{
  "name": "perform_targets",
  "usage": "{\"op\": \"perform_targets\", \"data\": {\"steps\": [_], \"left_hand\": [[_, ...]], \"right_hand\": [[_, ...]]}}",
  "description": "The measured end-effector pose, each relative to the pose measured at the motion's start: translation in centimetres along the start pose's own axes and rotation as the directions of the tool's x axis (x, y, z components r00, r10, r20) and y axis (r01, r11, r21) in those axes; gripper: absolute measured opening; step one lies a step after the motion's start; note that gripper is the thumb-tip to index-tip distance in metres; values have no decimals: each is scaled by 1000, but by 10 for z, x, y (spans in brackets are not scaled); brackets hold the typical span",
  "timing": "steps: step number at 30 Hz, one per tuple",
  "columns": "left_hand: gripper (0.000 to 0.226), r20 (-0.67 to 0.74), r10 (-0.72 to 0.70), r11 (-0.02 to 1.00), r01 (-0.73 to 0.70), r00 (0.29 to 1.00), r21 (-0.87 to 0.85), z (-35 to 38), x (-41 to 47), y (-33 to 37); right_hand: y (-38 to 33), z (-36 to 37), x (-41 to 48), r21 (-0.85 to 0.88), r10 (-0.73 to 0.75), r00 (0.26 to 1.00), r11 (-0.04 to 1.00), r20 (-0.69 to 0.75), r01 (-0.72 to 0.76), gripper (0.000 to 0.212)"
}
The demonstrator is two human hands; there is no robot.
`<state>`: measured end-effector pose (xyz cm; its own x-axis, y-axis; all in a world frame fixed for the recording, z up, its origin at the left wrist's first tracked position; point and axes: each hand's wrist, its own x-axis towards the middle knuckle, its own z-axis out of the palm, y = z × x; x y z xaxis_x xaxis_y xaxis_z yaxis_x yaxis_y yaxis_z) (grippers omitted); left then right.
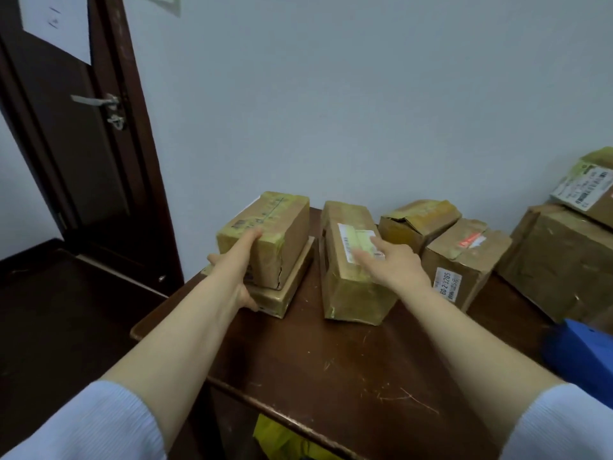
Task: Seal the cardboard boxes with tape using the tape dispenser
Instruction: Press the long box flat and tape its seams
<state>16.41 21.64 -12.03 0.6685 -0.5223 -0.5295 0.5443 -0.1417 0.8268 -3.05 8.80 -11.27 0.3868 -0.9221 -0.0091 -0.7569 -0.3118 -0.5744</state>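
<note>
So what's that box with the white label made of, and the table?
The box with the white label looks like brown cardboard, creased and dull, wrapped in glossy yellowish tape. The table seems dark wood with a shiny varnish; pale scratches mark it.

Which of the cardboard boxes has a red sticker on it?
The box just right of the labelled box the right hand touches; its top bears a red sticker, and the others show only white labels or tape.

The left hand [239, 264] grips the stacked box [285, 232] while the right hand [393, 262] touches the labelled box [348, 290].
</note>
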Motion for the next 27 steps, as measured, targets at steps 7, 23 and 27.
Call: {"op": "perform_targets", "data": {"steps": [7,23,27], "left_hand": [[114,22,-21,1000,21,1000,2,2,26,11],[98,-31,17,999,-16,999,47,-24,69,47],[83,-19,12,999,-11,1000,34,-19,74,48]], "right_hand": [[-12,31,-16,-452,-176,979,868,106,205,79],[-32,37,101,-376,-366,916,835,165,401,59],[-37,44,124,-530,-355,932,778,73,338,43]]}}
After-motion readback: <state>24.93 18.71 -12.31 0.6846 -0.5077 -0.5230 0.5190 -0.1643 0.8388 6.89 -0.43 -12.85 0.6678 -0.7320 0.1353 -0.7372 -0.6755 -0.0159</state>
